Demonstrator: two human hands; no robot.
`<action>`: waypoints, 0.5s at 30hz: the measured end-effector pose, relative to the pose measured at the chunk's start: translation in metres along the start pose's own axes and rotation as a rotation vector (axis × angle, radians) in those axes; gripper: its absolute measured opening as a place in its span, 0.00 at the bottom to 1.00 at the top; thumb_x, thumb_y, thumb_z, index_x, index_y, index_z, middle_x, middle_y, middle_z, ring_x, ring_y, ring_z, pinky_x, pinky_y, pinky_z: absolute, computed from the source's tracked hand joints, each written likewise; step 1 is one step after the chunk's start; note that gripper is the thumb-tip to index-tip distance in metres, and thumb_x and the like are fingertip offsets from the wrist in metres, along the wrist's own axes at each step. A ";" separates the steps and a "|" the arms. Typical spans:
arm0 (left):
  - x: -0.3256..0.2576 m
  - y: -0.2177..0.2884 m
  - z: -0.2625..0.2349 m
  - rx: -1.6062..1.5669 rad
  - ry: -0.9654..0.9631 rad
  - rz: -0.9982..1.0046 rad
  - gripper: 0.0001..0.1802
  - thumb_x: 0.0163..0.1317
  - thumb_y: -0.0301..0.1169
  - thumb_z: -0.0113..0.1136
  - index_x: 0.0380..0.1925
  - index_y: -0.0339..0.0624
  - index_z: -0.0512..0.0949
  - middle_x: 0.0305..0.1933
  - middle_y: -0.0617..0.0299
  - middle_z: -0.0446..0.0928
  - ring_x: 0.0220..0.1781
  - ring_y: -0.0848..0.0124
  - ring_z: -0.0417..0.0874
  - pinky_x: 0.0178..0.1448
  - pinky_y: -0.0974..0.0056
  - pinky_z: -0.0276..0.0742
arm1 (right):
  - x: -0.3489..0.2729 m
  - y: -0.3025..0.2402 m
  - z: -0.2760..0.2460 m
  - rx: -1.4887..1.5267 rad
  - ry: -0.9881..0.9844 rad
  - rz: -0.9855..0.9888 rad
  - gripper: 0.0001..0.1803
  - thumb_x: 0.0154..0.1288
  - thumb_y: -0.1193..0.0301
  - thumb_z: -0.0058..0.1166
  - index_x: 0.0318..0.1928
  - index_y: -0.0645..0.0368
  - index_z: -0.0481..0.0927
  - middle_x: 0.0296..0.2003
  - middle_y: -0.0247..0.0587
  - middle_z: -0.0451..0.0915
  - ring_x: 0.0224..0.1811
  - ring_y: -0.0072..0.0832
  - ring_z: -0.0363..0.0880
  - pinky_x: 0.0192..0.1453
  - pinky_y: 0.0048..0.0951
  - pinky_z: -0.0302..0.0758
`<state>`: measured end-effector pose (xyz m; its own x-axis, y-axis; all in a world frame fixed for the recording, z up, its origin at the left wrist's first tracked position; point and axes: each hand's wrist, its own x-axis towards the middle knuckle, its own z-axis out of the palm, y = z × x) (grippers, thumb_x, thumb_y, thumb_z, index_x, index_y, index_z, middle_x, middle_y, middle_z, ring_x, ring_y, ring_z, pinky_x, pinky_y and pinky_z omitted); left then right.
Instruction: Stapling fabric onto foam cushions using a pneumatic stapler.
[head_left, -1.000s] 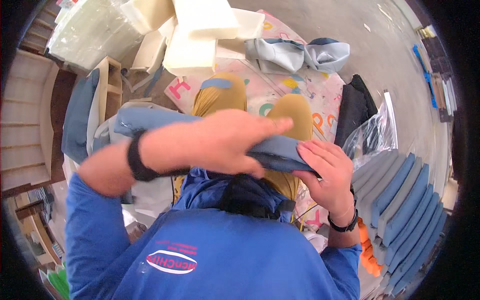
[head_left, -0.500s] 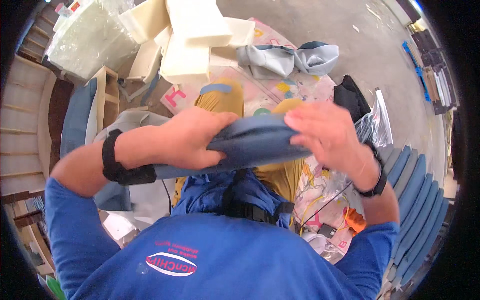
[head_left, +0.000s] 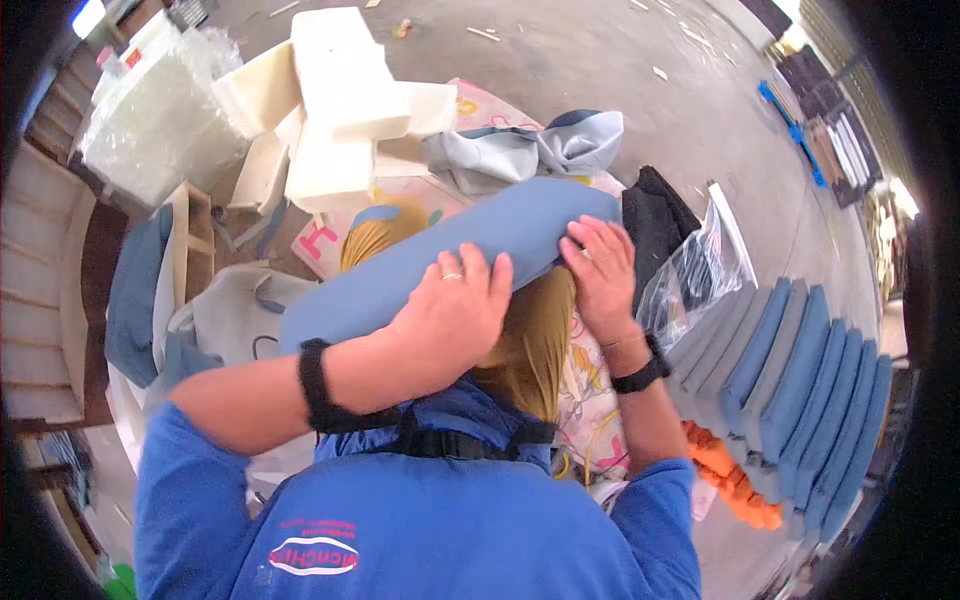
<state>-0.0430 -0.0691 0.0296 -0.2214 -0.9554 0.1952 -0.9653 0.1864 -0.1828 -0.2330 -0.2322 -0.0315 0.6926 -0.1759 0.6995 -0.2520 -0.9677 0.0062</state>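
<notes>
Blue cushion [head_left: 450, 265] laid across lap, pressed flat under open left hand [head_left: 455, 310]; right hand [head_left: 600, 275] clasped on near edge. Slip toward stacked cushions [head_left: 800, 390] judged possible if pressure eased.

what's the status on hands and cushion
Left hand flat on blue cushion. Right hand grips its far end. Cushion lies across lap. Nothing in the way.
</notes>
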 end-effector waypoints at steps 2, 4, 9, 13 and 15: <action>-0.011 -0.014 -0.022 -0.328 -0.305 0.133 0.35 0.61 0.40 0.60 0.62 0.27 0.65 0.58 0.31 0.71 0.53 0.40 0.79 0.58 0.50 0.76 | -0.023 -0.018 0.020 0.077 0.191 0.157 0.15 0.52 0.79 0.58 0.42 0.60 0.83 0.53 0.41 0.80 0.55 0.40 0.77 0.61 0.42 0.71; 0.002 -0.055 -0.019 -0.517 -0.406 0.028 0.36 0.64 0.45 0.56 0.64 0.30 0.63 0.60 0.33 0.70 0.57 0.43 0.77 0.60 0.50 0.74 | -0.040 -0.033 0.034 0.090 0.197 0.259 0.15 0.52 0.82 0.58 0.43 0.61 0.83 0.53 0.43 0.79 0.56 0.43 0.76 0.60 0.42 0.72; 0.013 -0.105 0.062 -0.794 -0.368 -0.325 0.40 0.69 0.54 0.48 0.69 0.34 0.57 0.66 0.38 0.66 0.68 0.50 0.69 0.69 0.55 0.65 | -0.047 -0.061 0.052 0.263 0.290 0.577 0.18 0.55 0.85 0.58 0.48 0.64 0.82 0.53 0.48 0.76 0.55 0.44 0.74 0.59 0.37 0.72; 0.019 -0.094 0.065 -1.174 -0.376 -0.561 0.37 0.71 0.52 0.46 0.68 0.33 0.61 0.65 0.41 0.69 0.68 0.57 0.68 0.71 0.59 0.60 | -0.021 -0.090 0.042 0.623 0.313 0.926 0.20 0.61 0.78 0.58 0.56 0.63 0.79 0.51 0.50 0.73 0.54 0.40 0.73 0.59 0.33 0.70; 0.025 -0.099 0.071 -1.488 -0.343 -0.614 0.36 0.72 0.52 0.46 0.66 0.32 0.63 0.64 0.43 0.70 0.67 0.59 0.69 0.70 0.60 0.62 | -0.008 -0.091 0.039 0.708 0.363 0.942 0.20 0.65 0.75 0.55 0.58 0.62 0.77 0.51 0.50 0.73 0.53 0.40 0.73 0.59 0.32 0.69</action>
<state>0.0568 -0.1275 -0.0163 0.0641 -0.9300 -0.3619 -0.2129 -0.3670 0.9055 -0.1892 -0.1498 -0.0659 0.1822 -0.9068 0.3802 -0.0516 -0.3950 -0.9173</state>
